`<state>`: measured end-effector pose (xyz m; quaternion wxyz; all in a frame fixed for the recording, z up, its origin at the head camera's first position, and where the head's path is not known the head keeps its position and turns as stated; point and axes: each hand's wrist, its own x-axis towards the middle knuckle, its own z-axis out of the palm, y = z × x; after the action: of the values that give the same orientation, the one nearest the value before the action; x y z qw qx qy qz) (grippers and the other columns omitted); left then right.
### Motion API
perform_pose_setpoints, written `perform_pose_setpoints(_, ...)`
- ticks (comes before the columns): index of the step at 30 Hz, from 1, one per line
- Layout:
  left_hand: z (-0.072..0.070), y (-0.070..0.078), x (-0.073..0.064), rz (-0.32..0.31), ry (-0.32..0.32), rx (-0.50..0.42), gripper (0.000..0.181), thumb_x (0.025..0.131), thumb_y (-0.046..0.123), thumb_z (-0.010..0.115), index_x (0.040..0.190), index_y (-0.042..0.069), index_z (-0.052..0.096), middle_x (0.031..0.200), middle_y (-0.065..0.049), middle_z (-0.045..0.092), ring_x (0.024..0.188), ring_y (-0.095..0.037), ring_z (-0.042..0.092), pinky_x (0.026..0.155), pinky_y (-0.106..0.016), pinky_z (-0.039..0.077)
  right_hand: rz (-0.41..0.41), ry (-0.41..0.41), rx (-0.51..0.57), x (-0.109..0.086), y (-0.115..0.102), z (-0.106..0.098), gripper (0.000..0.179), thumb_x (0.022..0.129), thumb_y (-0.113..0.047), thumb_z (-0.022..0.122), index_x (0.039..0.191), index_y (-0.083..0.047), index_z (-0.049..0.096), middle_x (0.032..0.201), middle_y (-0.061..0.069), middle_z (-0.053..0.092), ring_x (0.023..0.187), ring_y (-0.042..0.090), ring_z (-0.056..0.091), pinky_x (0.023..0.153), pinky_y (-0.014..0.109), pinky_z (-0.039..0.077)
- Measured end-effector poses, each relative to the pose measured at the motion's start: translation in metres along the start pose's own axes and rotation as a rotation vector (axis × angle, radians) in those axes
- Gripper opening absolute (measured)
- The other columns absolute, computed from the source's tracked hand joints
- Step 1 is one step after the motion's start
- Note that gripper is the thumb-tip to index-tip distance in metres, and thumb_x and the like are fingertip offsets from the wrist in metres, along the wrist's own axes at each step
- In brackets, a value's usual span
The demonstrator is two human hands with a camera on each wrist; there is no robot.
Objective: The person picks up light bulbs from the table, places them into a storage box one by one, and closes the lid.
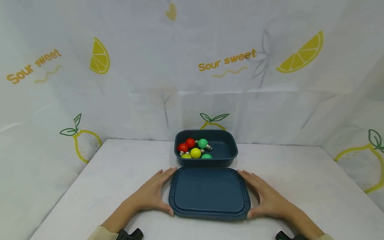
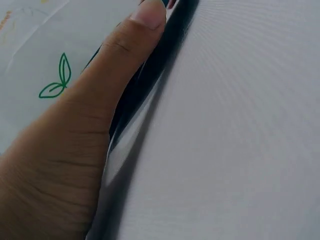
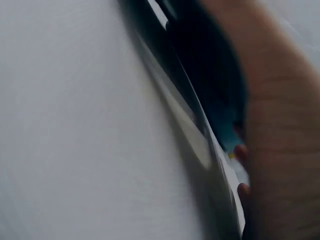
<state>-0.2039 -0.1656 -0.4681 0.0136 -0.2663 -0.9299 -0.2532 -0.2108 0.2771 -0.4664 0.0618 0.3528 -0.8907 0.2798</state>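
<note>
A dark blue rectangular lid (image 1: pixel 210 191) lies flat side up near the front of the table, between the two hands. My left hand (image 1: pixel 153 195) grips its left end, thumb at the near corner and fingertips at the far corner. The right hand (image 1: pixel 267 196) holds the opposite end the same way. Just behind the lid is a matching blue box (image 1: pixel 222 162), uncovered. Red bulbs (image 1: pixel 190 143), green bulbs (image 1: pixel 202 143) and yellow bulbs (image 1: pixel 196 153) lie in its left part. In the left wrist view the thumb (image 2: pixel 125 50) presses along the dark edge.
The table (image 1: pixel 285 173) has a white cover. A white sheet with lemon prints (image 1: pixel 100 56) hangs behind it and along both sides. Dark wrist devices (image 1: pixel 130 234) show at the bottom edge of the head view.
</note>
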Motion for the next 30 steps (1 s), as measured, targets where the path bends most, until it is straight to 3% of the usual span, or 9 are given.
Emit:
perform_pose_setpoints(2, 0.0, 0.0, -0.001, 0.047, 0.052, -0.022, 0.14, 0.049, 0.077, 0.086, 0.163, 0.025, 0.022, 0.165, -0.002, 0.036, 0.151, -0.031, 0.037, 0.122, -0.054, 0.032, -0.008, 0.029, 0.074, 0.0, -0.001, -0.001, 0.118, 0.07, -0.081, 0.071, 0.161, -0.019, 0.028, 0.164, 0.01, 0.037, 0.153, 0.016, 0.031, 0.116, 0.041, 0.038)
perform_pose_setpoints(4, 0.0, 0.001, -0.002, 0.09, 0.107, -0.046, 0.14, 0.051, 0.079, 0.083, 0.163, 0.021, 0.022, 0.164, -0.003, 0.038, 0.15, -0.032, 0.039, 0.119, -0.056, 0.036, -0.041, 0.068, 0.152, 0.001, -0.002, -0.001, 0.115, 0.075, -0.082, 0.065, 0.161, -0.016, 0.028, 0.165, 0.01, 0.034, 0.155, 0.005, 0.024, 0.12, 0.023, 0.028)
perform_pose_setpoints(9, 0.004, 0.007, -0.004, 0.142, 0.227, -0.172, 0.126, 0.065, 0.09, 0.061, 0.161, 0.016, 0.029, 0.159, -0.01, 0.044, 0.147, -0.034, 0.042, 0.115, -0.054, 0.042, -0.156, 0.181, 0.21, 0.003, -0.01, 0.003, 0.103, 0.091, -0.08, 0.04, 0.159, -0.004, 0.029, 0.163, 0.014, 0.036, 0.153, 0.003, 0.026, 0.113, 0.002, 0.015)
perform_pose_setpoints(14, 0.014, 0.024, -0.006, 0.098, 0.254, -0.411, 0.106, 0.084, 0.084, 0.047, 0.162, 0.014, 0.025, 0.167, -0.01, 0.028, 0.154, -0.034, 0.027, 0.123, -0.02, 0.023, -0.182, 0.292, 0.272, 0.006, -0.018, 0.009, 0.094, 0.1, -0.072, 0.024, 0.159, 0.001, 0.023, 0.165, 0.012, 0.033, 0.154, 0.006, 0.027, 0.118, 0.006, 0.017)
perform_pose_setpoints(16, 0.016, 0.034, -0.007, 0.075, 0.281, -0.477, 0.097, 0.092, 0.079, 0.04, 0.164, 0.017, 0.016, 0.17, -0.006, 0.019, 0.157, -0.035, 0.018, 0.122, -0.017, 0.013, -0.193, 0.317, 0.31, 0.006, -0.023, 0.013, 0.091, 0.102, -0.068, 0.023, 0.16, 0.003, 0.018, 0.167, 0.011, 0.028, 0.156, 0.009, 0.024, 0.12, 0.008, 0.017)
perform_pose_setpoints(19, 0.018, 0.047, -0.006, 0.063, 0.381, -0.495, 0.085, 0.1, 0.071, 0.026, 0.164, 0.02, 0.006, 0.172, -0.002, 0.008, 0.16, -0.032, 0.005, 0.13, -0.044, 0.009, -0.22, 0.336, 0.386, 0.01, -0.034, 0.019, 0.086, 0.106, -0.059, 0.025, 0.16, 0.005, 0.008, 0.169, 0.016, 0.019, 0.159, 0.013, 0.017, 0.121, 0.009, 0.016)
perform_pose_setpoints(23, 0.015, 0.058, -0.001, 0.096, 0.538, -0.481, 0.077, 0.104, 0.063, 0.014, 0.164, 0.017, 0.001, 0.173, -0.006, 0.003, 0.161, -0.016, 0.0, 0.113, -0.082, 0.01, -0.237, 0.384, 0.505, 0.026, -0.05, 0.023, 0.082, 0.108, -0.054, 0.026, 0.161, 0.002, -0.002, 0.171, 0.017, 0.01, 0.159, 0.013, 0.015, 0.118, 0.01, 0.02)
perform_pose_setpoints(26, 0.011, 0.065, 0.01, 0.113, 0.624, -0.489, 0.068, 0.108, 0.054, 0.015, 0.165, 0.019, 0.0, 0.173, -0.008, 0.004, 0.159, -0.007, 0.003, 0.113, -0.081, 0.015, -0.244, 0.475, 0.547, 0.043, -0.06, 0.02, 0.079, 0.109, -0.052, 0.023, 0.161, -0.001, -0.006, 0.172, 0.015, 0.005, 0.159, 0.014, 0.016, 0.117, 0.01, 0.023)
perform_pose_setpoints(30, 0.006, 0.075, 0.034, 0.072, 0.803, -0.455, 0.057, 0.111, 0.024, 0.031, 0.164, 0.017, 0.011, 0.172, -0.007, 0.013, 0.16, -0.019, 0.01, 0.124, -0.065, 0.019, -0.159, 0.661, 0.488, 0.067, -0.07, 0.014, 0.062, 0.113, -0.034, 0.019, 0.162, -0.005, -0.004, 0.172, 0.014, 0.004, 0.159, 0.014, 0.015, 0.122, 0.012, 0.021)
